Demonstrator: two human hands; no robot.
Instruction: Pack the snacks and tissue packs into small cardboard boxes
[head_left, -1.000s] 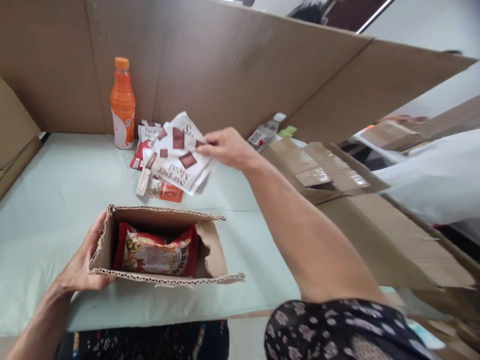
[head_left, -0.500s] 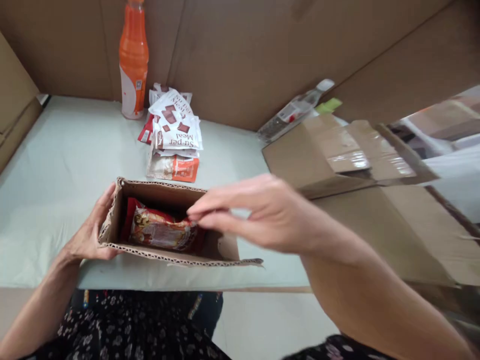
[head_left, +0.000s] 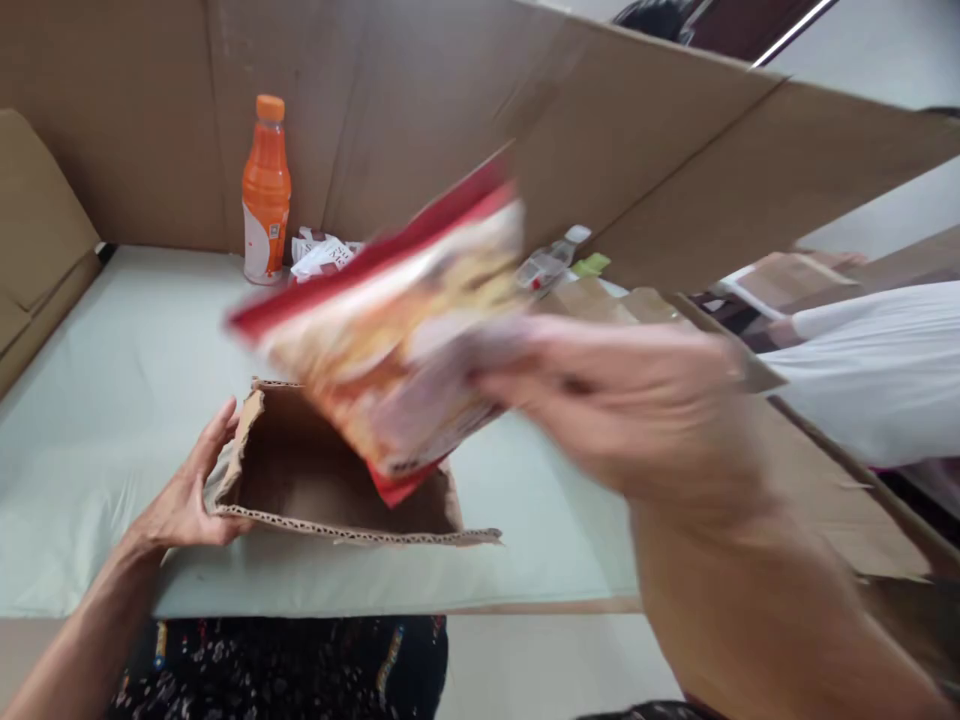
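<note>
showing "su", "me": sachets (head_left: 322,258) behind held packet (head_left: 409,350)

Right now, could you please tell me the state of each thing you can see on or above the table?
Cardboard box: open at the top, on the table.
Red packet: held above the box, tilted; too blurred to tell whether sealed.
Orange bottle: upright, capped.
Clear bottle: tilted, capped.
White packets: lying beside the orange bottle, partly hidden.
Left hand: holding the box's left end.
Right hand: gripping the red packet.
</note>
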